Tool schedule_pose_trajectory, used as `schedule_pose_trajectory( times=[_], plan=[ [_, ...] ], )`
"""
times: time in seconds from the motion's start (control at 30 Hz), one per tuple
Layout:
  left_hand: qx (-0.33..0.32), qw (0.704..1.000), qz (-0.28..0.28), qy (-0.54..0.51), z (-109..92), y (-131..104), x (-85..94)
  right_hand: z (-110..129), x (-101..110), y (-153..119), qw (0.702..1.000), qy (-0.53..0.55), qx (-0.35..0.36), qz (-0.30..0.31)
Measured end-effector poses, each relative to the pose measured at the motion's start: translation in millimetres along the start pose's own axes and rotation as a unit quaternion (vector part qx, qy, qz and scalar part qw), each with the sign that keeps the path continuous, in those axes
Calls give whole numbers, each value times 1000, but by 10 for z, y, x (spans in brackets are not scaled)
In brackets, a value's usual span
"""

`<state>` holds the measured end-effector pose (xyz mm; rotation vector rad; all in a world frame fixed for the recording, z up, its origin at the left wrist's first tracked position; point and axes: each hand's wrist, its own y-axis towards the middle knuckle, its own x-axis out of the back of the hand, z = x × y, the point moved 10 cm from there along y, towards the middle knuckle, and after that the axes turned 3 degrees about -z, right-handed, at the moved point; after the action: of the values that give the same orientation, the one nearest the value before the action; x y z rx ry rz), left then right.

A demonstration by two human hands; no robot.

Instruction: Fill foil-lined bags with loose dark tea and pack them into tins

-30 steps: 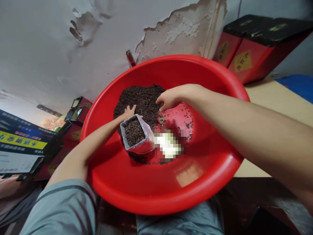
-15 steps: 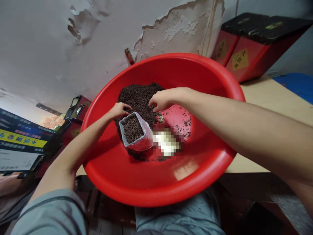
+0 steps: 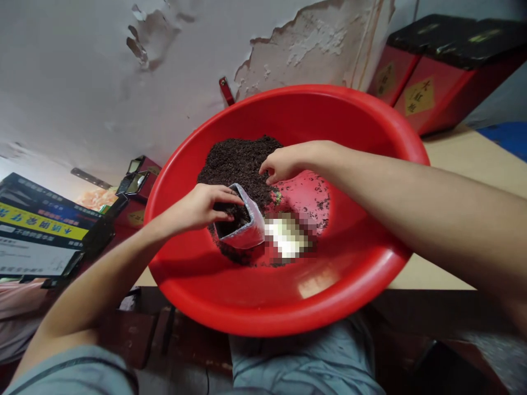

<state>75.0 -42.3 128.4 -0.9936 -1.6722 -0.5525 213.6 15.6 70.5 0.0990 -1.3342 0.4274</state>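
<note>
A large red basin (image 3: 288, 318) holds a heap of dark loose leaves (image 3: 239, 159). On the heap's near edge stands a clear plastic bag (image 3: 252, 227) with a square open mouth, dark leaves inside. My left hand (image 3: 209, 206) is over the bag's mouth, fingers spread and reaching onto the leaves in it. To the right of the heap, my right hand (image 3: 281, 164) hovers at its edge with fingers apart and curved, holding nothing that shows. A pixelated bright patch lies right of the bag.
Red tins with black lids (image 3: 436, 82) stand at the back right on the pale table (image 3: 461, 159). Smaller red tins (image 3: 142, 170) and a dark printed box (image 3: 37, 230) are at the left. Behind the basin is a peeling wall.
My left hand has moved from the heap behind the bag to over the bag's mouth, its fingers now spread. My right hand stays near the heap. The view has shifted slightly.
</note>
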Motion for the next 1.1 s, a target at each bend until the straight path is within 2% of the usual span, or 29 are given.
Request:
schedule_pose_trajectory(
  times=[0.13, 0.23, 0.3, 0.37, 0.43, 0.47, 0.53, 0.63, 0.7, 0.77, 0.9, 1.1],
  plan=[
    [-41, 999, 3, -25, -190, -88, -80, 8, -3, -7, 1000, -8, 5, 5],
    [-9, 998, -5, -57, -147, -124, 16, 17, 6, -21, 1000, -13, 6, 11],
    [63, 995, -24, -74, 56, -84, 135, 16, 8, -25, 1000, -15, 5, 15],
    [143, 986, -62, -66, 384, 28, 280, 9, 12, -23, 1000, -4, 0, 12],
    [193, 975, -109, -7, 748, 221, 406, 2, 20, -20, 1000, 11, -5, 6],
    [204, 972, -113, 43, 919, 348, 410, -1, 20, -21, 1000, 14, -8, 6],
    [234, 961, -66, 129, 1282, 602, 242, -6, 9, -30, 1000, 12, -12, 11],
    [276, 946, 16, 171, 1683, 841, -192, -6, -2, -53, 1000, 5, -10, 20],
    [324, 927, 85, 169, 1848, 830, -527, -7, 1, -67, 1000, -3, -7, 23],
    [331, 922, 96, 178, 1864, 798, -713, -5, 1, -76, 999, -8, -4, 30],
    [285, 935, 85, 192, 1806, 708, -836, -10, 30, -75, 1000, -1, -8, 29],
    [216, 961, 55, 163, 1822, 687, -760, -18, 34, -82, 999, 24, -6, 31]
  ],
)
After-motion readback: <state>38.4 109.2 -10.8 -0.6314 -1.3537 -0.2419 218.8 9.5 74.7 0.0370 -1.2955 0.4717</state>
